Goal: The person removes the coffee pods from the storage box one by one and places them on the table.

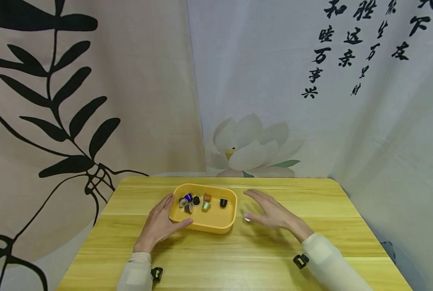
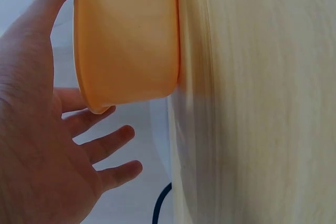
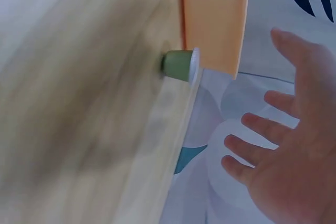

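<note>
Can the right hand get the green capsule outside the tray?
Probably yes: the right hand hovers near the green capsule, which stands on the table beside the tray; nothing visible lies between hand and capsule.

Staged recording corner, by look of it; whether inside home, office or studio, cannot tell. Tabletop yellowish, wood-grained. Left hanging, behind tabletop and off its left side: beige, printed with black leafy branch. Right hanging, behind tabletop and off its right side: pale, printed with lotus and black calligraphy. Both creased like cloth. Small black wrist-worn devices above tabletop's near part.
</note>
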Demonstrator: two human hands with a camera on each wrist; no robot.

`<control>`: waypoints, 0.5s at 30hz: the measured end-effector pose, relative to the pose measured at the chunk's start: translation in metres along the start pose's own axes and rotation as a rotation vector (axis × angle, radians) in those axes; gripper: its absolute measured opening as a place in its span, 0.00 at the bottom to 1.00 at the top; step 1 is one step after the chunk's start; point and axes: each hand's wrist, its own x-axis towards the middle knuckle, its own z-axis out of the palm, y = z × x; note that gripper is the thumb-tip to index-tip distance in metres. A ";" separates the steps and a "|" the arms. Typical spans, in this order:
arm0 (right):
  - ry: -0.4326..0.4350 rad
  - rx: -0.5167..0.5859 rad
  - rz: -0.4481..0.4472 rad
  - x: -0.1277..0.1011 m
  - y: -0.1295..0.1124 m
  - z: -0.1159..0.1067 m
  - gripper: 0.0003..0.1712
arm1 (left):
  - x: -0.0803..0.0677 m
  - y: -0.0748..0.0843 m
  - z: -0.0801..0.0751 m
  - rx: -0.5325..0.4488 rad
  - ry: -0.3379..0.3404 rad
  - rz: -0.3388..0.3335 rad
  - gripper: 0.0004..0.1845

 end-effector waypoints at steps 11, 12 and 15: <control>-0.005 -0.118 -0.119 0.028 -0.022 -0.007 0.46 | 0.001 -0.001 0.000 0.010 -0.012 -0.018 0.70; -0.009 -0.127 -0.127 0.030 -0.024 -0.008 0.45 | 0.001 -0.001 0.000 0.009 -0.013 -0.019 0.70; -0.027 -0.155 -0.153 0.037 -0.030 -0.007 0.44 | 0.001 -0.001 0.000 0.004 -0.010 -0.019 0.70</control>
